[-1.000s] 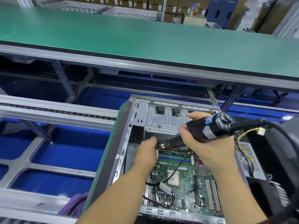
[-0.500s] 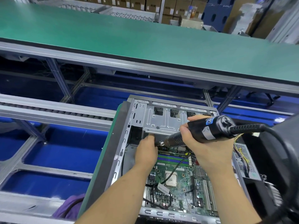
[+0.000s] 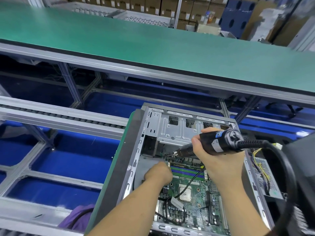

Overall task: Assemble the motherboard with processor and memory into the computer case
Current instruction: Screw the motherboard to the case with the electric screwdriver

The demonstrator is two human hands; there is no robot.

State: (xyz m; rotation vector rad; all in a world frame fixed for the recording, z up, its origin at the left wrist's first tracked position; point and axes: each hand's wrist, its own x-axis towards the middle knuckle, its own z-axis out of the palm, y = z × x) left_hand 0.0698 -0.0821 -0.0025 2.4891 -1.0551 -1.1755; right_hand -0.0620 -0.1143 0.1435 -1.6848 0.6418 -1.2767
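Motherboard point(image 3: 192, 198) is lying flat inside the open computer case point(image 3: 136, 150), its long axis running away from the person. Right hand point(image 3: 219, 160) is gripping the electric screwdriver point(image 3: 216, 142), tip pointing at the motherboard's far-left corner. Left hand point(image 3: 158, 172), fingers hidden, is resting at the motherboard's left edge.

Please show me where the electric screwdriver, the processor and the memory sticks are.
electric screwdriver point(image 3: 219, 142), head view, on its black body.
processor point(image 3: 185, 193), head view, on the middle of its metal lid.
memory sticks point(image 3: 185, 171), head view, on the long slots.
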